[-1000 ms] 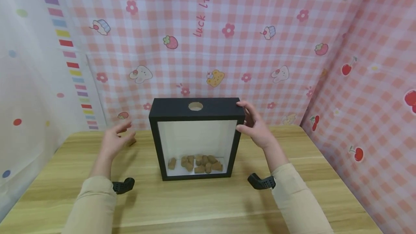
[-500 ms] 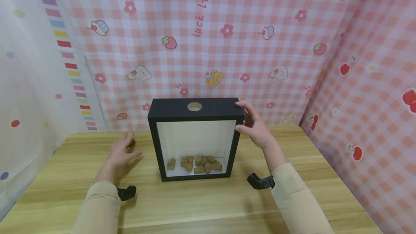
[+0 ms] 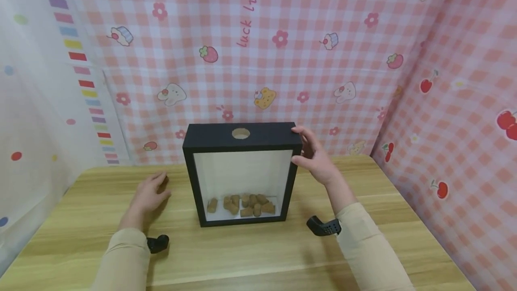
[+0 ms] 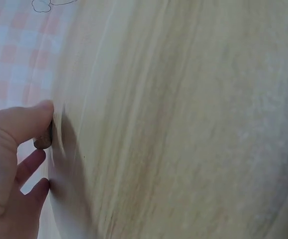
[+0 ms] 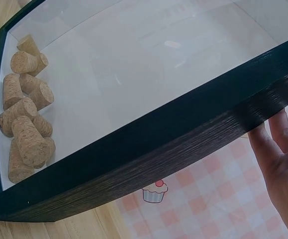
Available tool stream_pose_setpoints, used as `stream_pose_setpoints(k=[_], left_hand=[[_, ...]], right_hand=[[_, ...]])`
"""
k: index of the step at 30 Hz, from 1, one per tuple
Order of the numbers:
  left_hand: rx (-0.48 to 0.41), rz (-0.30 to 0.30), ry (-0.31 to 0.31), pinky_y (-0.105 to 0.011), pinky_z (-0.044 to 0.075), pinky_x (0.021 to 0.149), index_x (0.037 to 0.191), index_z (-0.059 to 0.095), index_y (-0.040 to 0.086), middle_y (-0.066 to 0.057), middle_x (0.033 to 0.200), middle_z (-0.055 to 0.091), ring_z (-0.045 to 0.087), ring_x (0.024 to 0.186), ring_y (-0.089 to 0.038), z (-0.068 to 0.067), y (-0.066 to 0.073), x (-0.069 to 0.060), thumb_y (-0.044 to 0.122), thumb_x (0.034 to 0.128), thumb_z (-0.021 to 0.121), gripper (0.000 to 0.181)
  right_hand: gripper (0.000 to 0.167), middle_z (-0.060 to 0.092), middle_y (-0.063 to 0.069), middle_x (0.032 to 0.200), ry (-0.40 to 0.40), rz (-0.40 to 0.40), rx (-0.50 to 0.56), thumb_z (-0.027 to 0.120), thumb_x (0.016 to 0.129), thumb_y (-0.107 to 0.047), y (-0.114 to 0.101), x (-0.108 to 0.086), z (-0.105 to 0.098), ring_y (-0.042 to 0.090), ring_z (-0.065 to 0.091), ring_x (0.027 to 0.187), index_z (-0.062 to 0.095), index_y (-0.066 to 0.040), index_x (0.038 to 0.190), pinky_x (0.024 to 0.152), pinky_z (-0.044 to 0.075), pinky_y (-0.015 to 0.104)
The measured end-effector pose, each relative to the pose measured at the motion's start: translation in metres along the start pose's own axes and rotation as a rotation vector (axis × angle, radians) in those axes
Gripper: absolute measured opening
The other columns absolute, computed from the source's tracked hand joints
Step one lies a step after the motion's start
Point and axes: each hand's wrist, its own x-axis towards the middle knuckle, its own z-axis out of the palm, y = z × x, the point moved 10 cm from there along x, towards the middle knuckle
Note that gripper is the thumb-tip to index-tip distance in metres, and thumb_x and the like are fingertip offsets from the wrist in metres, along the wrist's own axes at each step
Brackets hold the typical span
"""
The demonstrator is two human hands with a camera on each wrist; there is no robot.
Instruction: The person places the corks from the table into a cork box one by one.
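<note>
An upright black box (image 3: 242,142) with a clear front and a round hole in its top stands on the table. Several corks (image 3: 252,205) lie along its floor. At the box's upper right corner, my right hand (image 3: 317,160) holds the side, thumb at the front edge and fingers reaching behind. My left hand (image 3: 147,194) is low over the table left of the box, thumb and fingers apart. In the left wrist view a single cork (image 4: 43,139) shows between the thumb and the fingers, partly covered by the thumb; no firm pinch shows.
The light wooden table (image 3: 250,255) ends at the back against a pink checked curtain (image 3: 226,75). A white dotted curtain (image 3: 32,116) hangs at the left, and another checked curtain (image 3: 464,125) at the right.
My left hand has come down to the table around the cork, its fingers lowered and the thumb drawn in slightly. My right hand keeps its hold on the box, which stays in place.
</note>
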Motion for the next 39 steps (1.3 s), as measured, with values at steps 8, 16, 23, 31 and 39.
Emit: stream_pose_setpoints(k=[8,16,23,31,39], left_hand=[[-0.001,-0.02,0.063,-0.065,0.033,0.101,0.135,0.051,-0.013,-0.036,0.132,0.044,0.04,0.119,-0.056,-0.002,0.0,-0.002,0.003,0.0901,0.069,0.051],[-0.112,-0.045,0.116,-0.06,0.044,0.092,0.127,0.061,-0.008,-0.032,0.117,0.056,0.054,0.106,-0.046,0.0,-0.007,-0.007,0.001,0.0875,0.072,0.042],[-0.189,-0.101,0.134,-0.039,0.051,0.083,0.119,0.069,-0.004,-0.021,0.108,0.07,0.064,0.095,-0.033,0.003,-0.015,-0.013,-0.001,0.0878,0.071,0.031],[-0.363,-0.144,0.019,-0.024,0.05,0.088,0.123,0.068,-0.003,-0.018,0.115,0.07,0.065,0.107,-0.026,0.009,-0.013,-0.02,0.002,0.0926,0.067,0.031],[-0.392,-0.207,0.049,-0.022,0.05,0.088,0.13,0.064,0.0,-0.016,0.121,0.067,0.06,0.114,-0.027,-0.014,0.004,-0.025,0.019,0.0965,0.067,0.038]], right_hand=[[0.055,0.052,0.0,0.132,-0.001,0.004,0.002,0.073,0.091,-0.013,0.0,0.0,0.0,0.016,0.052,0.112,0.049,-0.03,0.138,0.087,0.049,0.029],[0.055,0.052,0.0,0.132,0.008,0.009,-0.003,0.071,0.092,-0.008,0.001,0.0,-0.001,0.017,0.052,0.112,0.049,-0.03,0.138,0.087,0.049,0.028],[0.054,0.053,0.0,0.132,0.009,0.011,0.009,0.073,0.091,-0.013,0.001,0.0,0.0,0.016,0.053,0.111,0.05,-0.03,0.137,0.087,0.05,0.028],[0.054,0.052,0.0,0.133,0.012,0.021,0.01,0.074,0.091,-0.016,0.001,0.0,0.0,0.016,0.052,0.113,0.049,-0.03,0.137,0.088,0.049,0.029],[0.055,0.052,0.0,0.134,0.016,0.032,0.007,0.074,0.091,-0.016,0.002,-0.001,-0.001,0.016,0.052,0.114,0.049,-0.03,0.137,0.089,0.05,0.029]])
